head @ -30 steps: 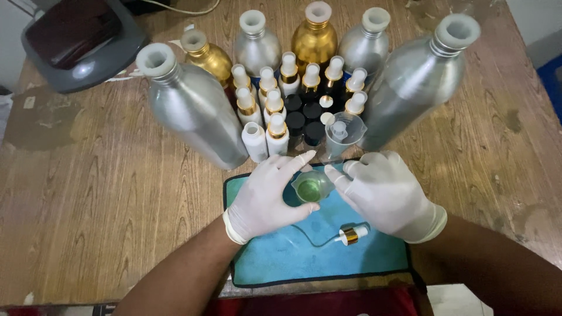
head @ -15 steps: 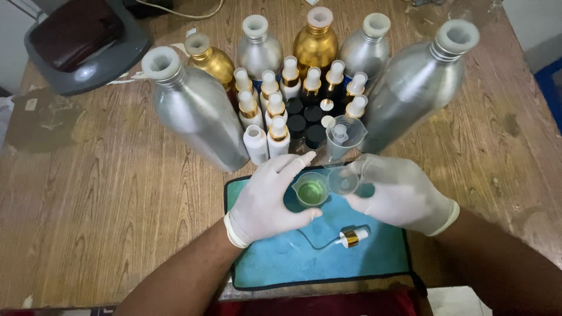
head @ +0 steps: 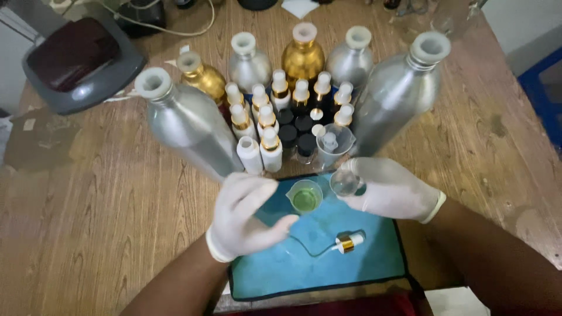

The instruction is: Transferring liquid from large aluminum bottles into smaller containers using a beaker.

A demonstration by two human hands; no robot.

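**On the blue mat: green liquid in the beaker, pump top off**

Over the blue mat (head: 363, 266) at the near edge of the tabletop (head: 93, 222), both gloved hands are at work. My right hand (head: 392, 190) has a closed grip on a small clear container (head: 344, 182), held just beside the small beaker (head: 305, 196); whether anything is in the container I cannot tell. My left hand (head: 246, 216) has its fingers curved round the near side of the beaker, thumb low; the grip looks loose, and I cannot tell whether it presses the glass.

Done, as things lie: the beaker holds a shallow pool of green liquid. A gold-collared spray pump (head: 345, 242) with its thin dip tube lies loose on the mat, apart from any bottle.

Left, by my judgement: the pump is not yet seated on anything.

Behind the mat stand two large silver bottles (head: 187, 129), rows of small white-capped spray bottles (head: 266, 126), and a clear measuring cup (head: 333, 143).
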